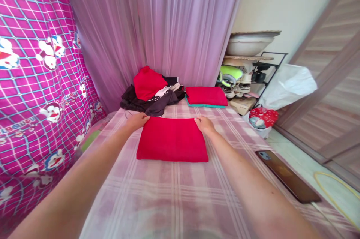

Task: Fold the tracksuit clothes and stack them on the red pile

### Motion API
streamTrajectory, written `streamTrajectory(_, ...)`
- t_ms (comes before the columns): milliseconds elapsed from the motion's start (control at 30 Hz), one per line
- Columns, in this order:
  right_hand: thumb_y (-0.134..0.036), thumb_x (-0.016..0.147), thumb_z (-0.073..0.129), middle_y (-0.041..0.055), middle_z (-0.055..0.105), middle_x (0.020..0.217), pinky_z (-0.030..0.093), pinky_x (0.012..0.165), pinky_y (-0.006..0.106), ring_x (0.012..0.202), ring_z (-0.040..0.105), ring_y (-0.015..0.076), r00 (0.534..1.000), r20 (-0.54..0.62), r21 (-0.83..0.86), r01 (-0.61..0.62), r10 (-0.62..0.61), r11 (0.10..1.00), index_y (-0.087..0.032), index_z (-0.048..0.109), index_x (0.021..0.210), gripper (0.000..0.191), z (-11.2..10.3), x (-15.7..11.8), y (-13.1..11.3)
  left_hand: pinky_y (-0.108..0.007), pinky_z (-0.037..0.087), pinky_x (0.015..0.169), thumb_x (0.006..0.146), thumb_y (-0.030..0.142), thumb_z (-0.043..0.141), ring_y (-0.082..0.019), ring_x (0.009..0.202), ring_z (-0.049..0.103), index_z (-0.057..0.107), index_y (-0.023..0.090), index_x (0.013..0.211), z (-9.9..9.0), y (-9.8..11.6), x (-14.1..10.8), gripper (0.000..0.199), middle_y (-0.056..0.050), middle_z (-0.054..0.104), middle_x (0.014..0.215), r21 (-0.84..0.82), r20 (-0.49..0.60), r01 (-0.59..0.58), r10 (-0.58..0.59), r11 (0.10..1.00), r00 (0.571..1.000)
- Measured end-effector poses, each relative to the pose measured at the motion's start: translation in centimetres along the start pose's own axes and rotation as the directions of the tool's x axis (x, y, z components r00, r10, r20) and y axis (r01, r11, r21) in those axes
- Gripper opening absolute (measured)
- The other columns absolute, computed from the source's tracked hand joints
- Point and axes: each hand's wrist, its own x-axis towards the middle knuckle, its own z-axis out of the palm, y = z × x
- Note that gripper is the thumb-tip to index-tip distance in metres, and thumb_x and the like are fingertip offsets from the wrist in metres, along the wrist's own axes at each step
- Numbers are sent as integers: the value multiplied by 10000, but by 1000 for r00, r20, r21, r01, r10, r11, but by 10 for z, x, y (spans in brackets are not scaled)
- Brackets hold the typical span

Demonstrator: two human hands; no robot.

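Observation:
A red garment (173, 140), folded into a flat rectangle, lies in front of me on the pink checked cloth (174, 197). My left hand (137, 121) pinches its far left corner between thumb and fingers. At the far right corner, my right hand (205, 124) grips the edge in the same way. Just beyond it sits a loose heap of dark clothes (161, 104) with a crumpled red piece (149, 83) on top. To the right of the heap, another folded red garment (206, 95) rests on a folded green one (206, 106).
A phone (288, 177) with a cable lies near the right edge. Past that edge stand a shoe rack (270, 70), a white bag (289, 85) and a red bag (264, 116). A purple curtain (157, 17) closes the back; a pink patterned cloth (42, 81) hangs at left.

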Motion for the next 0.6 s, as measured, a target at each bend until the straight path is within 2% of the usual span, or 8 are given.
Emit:
streamTrajectory(100, -350, 959, 452, 113, 758, 1065, 494, 797, 306, 990, 692, 248, 999, -1, -16, -35, 35, 999, -204, 762, 996, 344, 15, 5, 4, -303, 501, 785, 880, 430, 455, -236, 913, 679, 723, 190, 867, 17, -4, 6, 360, -85, 761, 932, 29, 60, 46, -48, 999, 997)
streamTrajectory(200, -348, 965, 441, 131, 751, 1082, 500, 812, 320, 1005, 691, 261, 998, -2, -21, -56, 56, 998, -193, 760, 1006, 356, 25, 8, 6, -292, 507, 758, 899, 426, 437, -228, 908, 690, 722, 189, 888, 26, -5, 7, 371, -84, 764, 962, 39, 94, 76, -79, 996, 992)
streamTrajectory(300, -332, 973, 420, 140, 747, 1080, 500, 845, 339, 1021, 686, 270, 997, 0, -22, -72, 72, 997, -186, 750, 1028, 365, 26, 8, 8, -299, 516, 759, 897, 390, 456, -241, 919, 699, 725, 186, 899, 27, -5, 3, 338, -91, 766, 970, 53, 95, 110, -115, 992, 989)
streamTrajectory(400, -339, 994, 354, 158, 716, 1168, 491, 904, 369, 1087, 661, 282, 997, -20, -9, -70, 70, 997, -159, 694, 1173, 424, 20, 2, 3, -348, 517, 849, 927, 331, 390, -270, 1036, 677, 700, 170, 1069, 23, 4, -9, 377, -121, 741, 1106, 66, 35, 148, -150, 987, 988)
streamTrajectory(467, -340, 998, 326, 167, 666, 1270, 459, 983, 391, 1174, 615, 287, 996, -86, 23, 5, -3, 1000, -139, 616, 1300, 464, 17, -6, -10, -372, 490, 948, 955, 319, 331, -266, 1133, 638, 645, 170, 1207, 25, 19, -21, 429, -124, 696, 1229, 69, -34, 83, -81, 994, 996)
streamTrajectory(500, -335, 996, 324, 162, 639, 1315, 432, 1027, 398, 1219, 585, 285, 990, -126, 41, 74, -68, 996, -139, 580, 1345, 475, 18, -12, -20, -378, 465, 1002, 965, 329, 320, -259, 1177, 614, 620, 171, 1254, 28, 29, -28, 445, -122, 669, 1281, 78, -79, 5, 1, 997, 997)
streamTrajectory(567, -326, 992, 329, 137, 598, 1380, 372, 1100, 414, 1292, 524, 277, 958, -171, 65, 245, -231, 967, -165, 548, 1385, 477, 25, -25, -44, -410, 406, 1086, 976, 349, 321, -260, 1240, 573, 599, 173, 1300, 39, 51, -41, 462, -118, 631, 1348, 132, -51, -180, 188, 975, 981)
streamTrajectory(600, -328, 995, 323, 124, 572, 1415, 347, 1123, 423, 1330, 486, 272, 940, -155, 69, 316, -303, 946, -181, 541, 1393, 476, 31, -33, -56, -450, 354, 1131, 977, 368, 333, -276, 1301, 525, 595, 184, 1314, 46, 61, -47, 465, -114, 603, 1390, 176, -24, -212, 219, 961, 975)
